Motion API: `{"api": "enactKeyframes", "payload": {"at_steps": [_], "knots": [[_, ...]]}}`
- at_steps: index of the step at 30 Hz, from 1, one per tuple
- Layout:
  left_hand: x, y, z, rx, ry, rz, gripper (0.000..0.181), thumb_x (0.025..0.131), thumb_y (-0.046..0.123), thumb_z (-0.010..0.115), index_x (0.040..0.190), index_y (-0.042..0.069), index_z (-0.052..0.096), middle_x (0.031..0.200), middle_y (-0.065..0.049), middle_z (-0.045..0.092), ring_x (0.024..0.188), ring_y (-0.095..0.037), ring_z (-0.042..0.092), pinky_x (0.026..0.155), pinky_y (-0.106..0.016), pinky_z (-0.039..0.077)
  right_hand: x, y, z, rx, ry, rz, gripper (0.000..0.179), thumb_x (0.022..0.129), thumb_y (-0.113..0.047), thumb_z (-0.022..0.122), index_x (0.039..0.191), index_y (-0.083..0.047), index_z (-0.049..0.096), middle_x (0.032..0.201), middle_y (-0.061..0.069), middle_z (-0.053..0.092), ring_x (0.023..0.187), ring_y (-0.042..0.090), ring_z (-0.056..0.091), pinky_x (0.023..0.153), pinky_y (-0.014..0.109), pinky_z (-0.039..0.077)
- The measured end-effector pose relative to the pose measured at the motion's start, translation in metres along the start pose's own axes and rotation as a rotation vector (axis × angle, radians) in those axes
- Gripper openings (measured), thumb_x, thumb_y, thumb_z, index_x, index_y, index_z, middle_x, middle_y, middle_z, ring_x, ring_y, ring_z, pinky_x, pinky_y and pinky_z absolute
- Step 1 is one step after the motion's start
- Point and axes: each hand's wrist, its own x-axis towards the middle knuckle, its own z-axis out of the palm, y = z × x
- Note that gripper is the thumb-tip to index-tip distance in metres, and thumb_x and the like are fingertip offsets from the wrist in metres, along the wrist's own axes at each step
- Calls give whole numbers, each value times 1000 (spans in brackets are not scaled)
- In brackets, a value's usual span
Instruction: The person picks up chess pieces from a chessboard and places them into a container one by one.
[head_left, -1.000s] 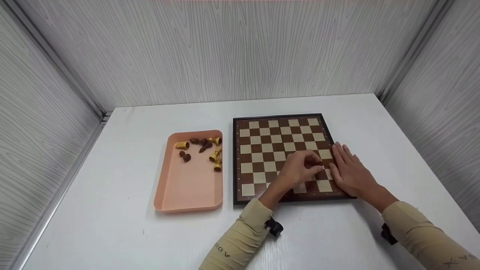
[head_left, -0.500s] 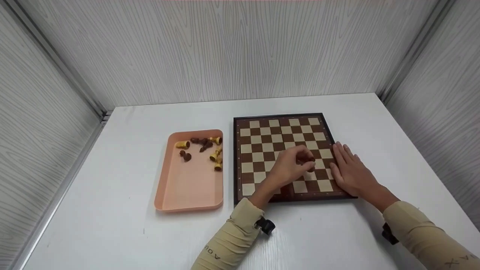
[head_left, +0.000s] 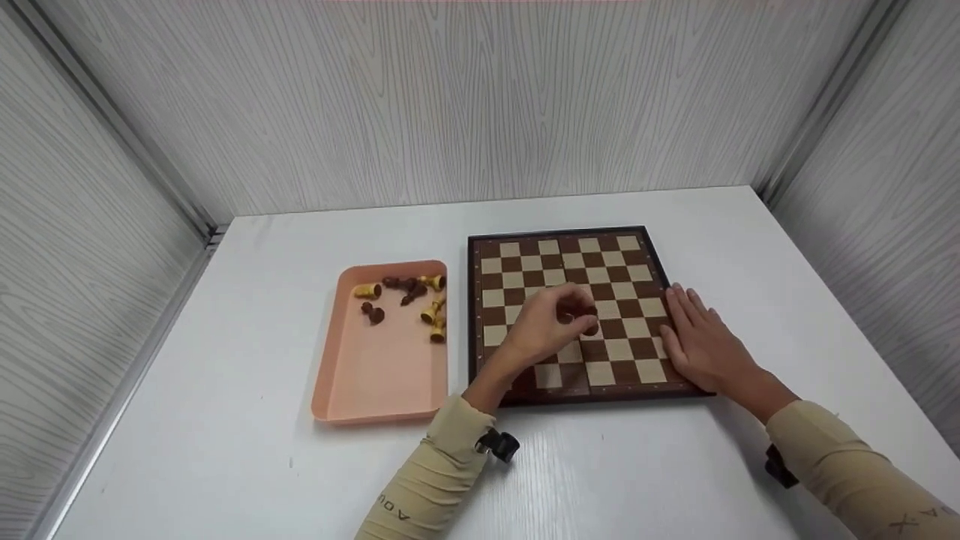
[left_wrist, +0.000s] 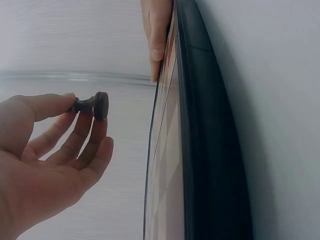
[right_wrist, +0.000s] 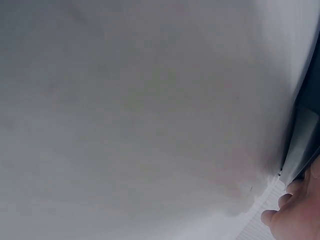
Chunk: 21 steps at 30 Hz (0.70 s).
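My left hand [head_left: 541, 324] is over the middle of the chessboard [head_left: 624, 349], pinching a dark brown chess piece [head_left: 592, 324]. In the left wrist view the piece [left_wrist: 100, 105] lies sideways, its round base pointing away from the thumb; the fingers cover its top, so its kind cannot be told. It is held apart from the board surface. Flat along the board's right edge rests my right hand [head_left: 703, 343], fingers straight. Only part of that hand [right_wrist: 300, 212] shows in the right wrist view, beside the board's dark side.
Left of the board stands a pink tray [head_left: 328, 360]. Several chess pieces lie on their sides in its far half, both dark brown [head_left: 373, 313] and yellow [head_left: 367, 291]. A white table [head_left: 225, 337] carries everything, with pale panels [head_left: 480, 97] behind and on both sides.
My left hand has moved left across the board with the dark chess piece, from near the right edge to the middle. My right hand has stayed in place.
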Motion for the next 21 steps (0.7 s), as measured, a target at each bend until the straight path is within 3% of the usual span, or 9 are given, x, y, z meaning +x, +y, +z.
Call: {"api": "enactKeyframes", "payload": {"at_steps": [10, 21], "knots": [[-12, -3, -18, 33, 55, -35, 12, 94, 9, 74, 105, 4, 70, 99, -3, 71, 91, -14, 67, 84, -32, 56, 0, -1, 1, -1, -1, -6, 67, 111, -36, 31, 161, 5, 14, 168, 26, 13, 154, 45, 12, 118, 66, 19], [-25, -3, -43, 35, 123, 20, 11, 96, 8, 72, 105, 3, 70, 99, -5, 72, 92, -18, 69, 85, -36, 57, 1, -1, 1, 7, 12, -16, 67, 111, -36, 32, 161, 6, 15, 167, 26, 15, 153, 45, 13, 117, 67, 19]]}}
